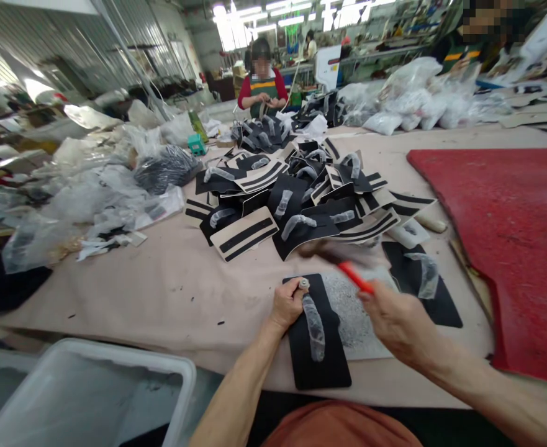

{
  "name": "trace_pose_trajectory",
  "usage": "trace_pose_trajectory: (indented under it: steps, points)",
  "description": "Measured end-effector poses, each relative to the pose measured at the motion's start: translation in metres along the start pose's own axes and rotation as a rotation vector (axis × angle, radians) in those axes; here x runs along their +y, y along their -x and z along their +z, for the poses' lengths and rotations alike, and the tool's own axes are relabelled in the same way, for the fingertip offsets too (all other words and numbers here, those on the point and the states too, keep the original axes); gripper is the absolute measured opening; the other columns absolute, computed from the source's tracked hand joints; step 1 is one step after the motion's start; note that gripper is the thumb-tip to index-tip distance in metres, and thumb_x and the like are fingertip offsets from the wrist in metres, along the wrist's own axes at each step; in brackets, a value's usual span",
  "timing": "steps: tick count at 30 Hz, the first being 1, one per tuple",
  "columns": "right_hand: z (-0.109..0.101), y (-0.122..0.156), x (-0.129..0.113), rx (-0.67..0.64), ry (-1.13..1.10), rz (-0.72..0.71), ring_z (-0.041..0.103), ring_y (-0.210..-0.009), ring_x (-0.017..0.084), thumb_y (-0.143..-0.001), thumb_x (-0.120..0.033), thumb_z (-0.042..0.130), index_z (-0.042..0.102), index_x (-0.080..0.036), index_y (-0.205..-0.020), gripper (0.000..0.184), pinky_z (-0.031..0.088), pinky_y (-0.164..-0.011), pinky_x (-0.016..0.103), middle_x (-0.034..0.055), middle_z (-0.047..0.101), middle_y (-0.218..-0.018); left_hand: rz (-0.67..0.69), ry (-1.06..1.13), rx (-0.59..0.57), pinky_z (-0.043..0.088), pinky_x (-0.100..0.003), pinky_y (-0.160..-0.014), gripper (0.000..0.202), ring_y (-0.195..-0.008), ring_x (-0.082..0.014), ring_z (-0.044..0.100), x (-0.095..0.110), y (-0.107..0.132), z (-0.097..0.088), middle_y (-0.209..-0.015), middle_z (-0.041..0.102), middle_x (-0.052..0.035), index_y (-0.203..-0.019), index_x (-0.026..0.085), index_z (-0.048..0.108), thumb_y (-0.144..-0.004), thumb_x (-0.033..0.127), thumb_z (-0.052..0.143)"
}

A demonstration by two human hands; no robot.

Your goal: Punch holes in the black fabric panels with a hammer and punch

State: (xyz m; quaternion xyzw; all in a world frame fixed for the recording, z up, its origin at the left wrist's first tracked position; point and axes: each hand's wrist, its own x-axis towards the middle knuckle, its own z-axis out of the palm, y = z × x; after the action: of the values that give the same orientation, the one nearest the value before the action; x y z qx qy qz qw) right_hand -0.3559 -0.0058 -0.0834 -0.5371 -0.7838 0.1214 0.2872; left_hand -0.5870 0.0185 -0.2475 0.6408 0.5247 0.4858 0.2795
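My right hand (397, 320) grips the red handle of a hammer (354, 276), whose head is smeared by motion above the table. Closed around a short metal punch (303, 284), my left hand (287, 304) rests at the top end of a black panel (320, 369). Only the punch's round top shows; its lower end is hidden by my fingers. A handle wrapped in clear plastic (315, 329) runs along the panel. Partly under the panel lies a scuffed grey board (357, 316). To the right, another black panel (441, 307) with a wrapped handle lies flat.
A heap of black and beige panels (296, 192) covers the table's middle. Plastic bags (96, 186) pile up at left, a red sheet (497, 248) lies at right, and a white bin (189, 372) stands front left. A co-worker (261, 87) sits across the table.
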Motion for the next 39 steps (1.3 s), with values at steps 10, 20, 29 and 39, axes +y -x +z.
trace_pose_trajectory:
  steps: [10,20,29,39]
  points:
    - [0.041,0.026,0.082,-0.402,0.052,0.272,0.052,-0.051,0.017,-0.101,-0.044,0.028,0.046,-0.022,-0.072,0.041,0.031,-0.052,0.028,0.0005,0.052,-0.056,-0.044,0.053,-0.005,0.053,-0.031,-0.081,0.019,-0.084,-0.0203,0.070,0.004,-0.001,-0.001,-0.090,0.076,-0.0041,-0.097,0.024,0.074,-0.086,0.017,0.059]
    - [0.106,0.026,0.027,-0.279,-0.027,-0.459,0.051,-0.120,0.025,-0.086,-0.010,0.049,0.048,-0.019,-0.135,0.050,0.047,-0.094,0.038,0.0138,0.050,-0.135,-0.042,0.039,-0.032,0.054,-0.031,-0.081,0.018,-0.083,-0.0195,0.069,0.004,0.003,0.000,-0.089,0.076,-0.0040,-0.096,0.023,0.073,-0.087,0.016,0.059]
    - [0.151,0.035,0.026,-0.252,-0.052,-0.530,0.053,-0.092,0.020,-0.094,-0.011,0.050,0.061,-0.019,-0.112,0.022,0.043,-0.080,0.033,0.0082,0.062,-0.117,-0.470,0.909,0.670,0.057,-0.036,-0.083,0.029,-0.077,-0.0160,0.071,0.006,-0.040,-0.048,-0.076,0.069,-0.0012,-0.080,0.016,0.058,-0.073,0.032,0.081]
    - [0.077,-0.050,-0.059,-0.222,0.398,-0.252,0.062,-0.073,0.024,-0.086,-0.017,0.053,0.060,-0.015,-0.107,0.022,0.036,-0.064,0.034,0.0121,0.067,-0.090,-0.226,0.617,0.894,0.059,-0.030,-0.073,0.031,-0.072,-0.0157,0.072,0.061,0.004,-0.109,-0.077,0.073,-0.0014,-0.087,0.014,0.064,-0.070,0.030,0.083]
